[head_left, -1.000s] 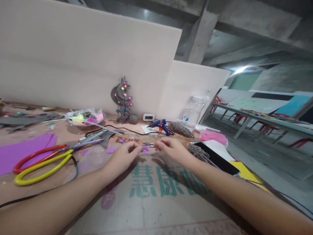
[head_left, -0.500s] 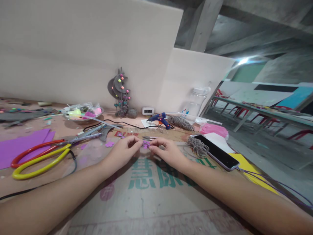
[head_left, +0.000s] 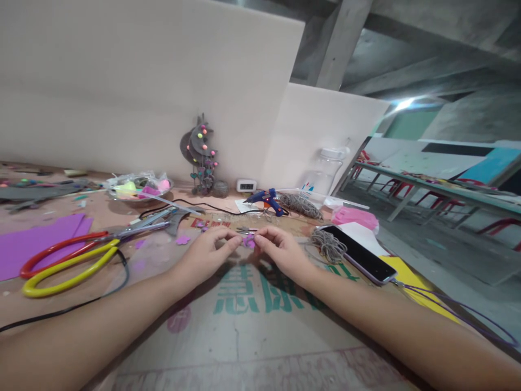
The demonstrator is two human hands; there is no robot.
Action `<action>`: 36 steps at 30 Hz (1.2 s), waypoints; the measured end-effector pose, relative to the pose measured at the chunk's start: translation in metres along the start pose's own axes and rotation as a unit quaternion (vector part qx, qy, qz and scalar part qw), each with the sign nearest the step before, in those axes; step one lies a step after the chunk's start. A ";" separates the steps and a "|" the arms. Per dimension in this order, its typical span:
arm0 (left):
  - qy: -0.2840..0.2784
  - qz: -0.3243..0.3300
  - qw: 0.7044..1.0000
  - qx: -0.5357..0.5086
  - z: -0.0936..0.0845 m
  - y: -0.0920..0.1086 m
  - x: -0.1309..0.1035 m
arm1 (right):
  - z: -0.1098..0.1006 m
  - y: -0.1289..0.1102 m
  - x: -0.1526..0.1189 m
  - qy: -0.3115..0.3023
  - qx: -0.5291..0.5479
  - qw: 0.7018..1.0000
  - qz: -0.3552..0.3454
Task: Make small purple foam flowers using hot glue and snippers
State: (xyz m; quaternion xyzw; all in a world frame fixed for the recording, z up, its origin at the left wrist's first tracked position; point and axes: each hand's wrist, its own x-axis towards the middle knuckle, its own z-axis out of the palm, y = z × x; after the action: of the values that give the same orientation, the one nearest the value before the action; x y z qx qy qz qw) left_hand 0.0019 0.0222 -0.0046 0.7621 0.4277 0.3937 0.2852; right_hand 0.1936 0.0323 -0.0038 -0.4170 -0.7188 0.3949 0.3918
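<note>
A small purple piece (head_left: 248, 241) is pinched between my two hands above the table covering (head_left: 244, 339). My left hand (head_left: 211, 247) holds its left side between thumb and forefinger. On the other side, the fingertips of my right hand (head_left: 280, 247) grip its right edge. Just behind the piece lie small metal tweezers or scissors (head_left: 247, 230), partly hidden. A purple flower cutout (head_left: 183, 239) rests left of my left hand, and more small purple bits are near it.
Scissors with red and yellow handles (head_left: 73, 266) lie at left by purple sheets (head_left: 20, 247). Behind are a bowl (head_left: 138, 187), moon ornament (head_left: 200, 152), clock (head_left: 246, 185) and blue glue gun (head_left: 266, 200). Grey yarn (head_left: 328, 244), a phone (head_left: 360, 255) and a bottle (head_left: 323, 171) are at right.
Both hands have shifted slightly to the right together with the purple piece. Its outline between the fingertips has turned a little.
</note>
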 end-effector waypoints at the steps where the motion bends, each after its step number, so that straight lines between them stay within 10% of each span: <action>1: 0.000 0.006 1.000 0.008 0.000 0.001 0.000 | 0.001 -0.001 0.000 -0.002 -0.015 1.000 -0.004; 13: -0.006 0.067 0.995 0.073 0.002 0.003 -0.003 | 0.001 -0.004 -0.002 -0.031 0.003 0.999 -0.029; 25: 0.101 0.089 0.988 0.073 0.001 -0.001 0.000 | 0.008 -0.005 -0.003 -0.263 0.204 0.942 0.035; 36: 0.067 0.015 0.996 0.066 0.000 -0.004 -0.001 | 0.004 -0.002 -0.004 -0.036 -0.052 0.998 0.008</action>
State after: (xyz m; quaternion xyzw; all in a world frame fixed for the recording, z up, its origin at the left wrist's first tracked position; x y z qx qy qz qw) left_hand -0.0001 0.0230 -0.0078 0.7573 0.4594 0.4190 0.1996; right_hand 0.1912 0.0276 -0.0045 -0.4277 -0.7487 0.3751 0.3403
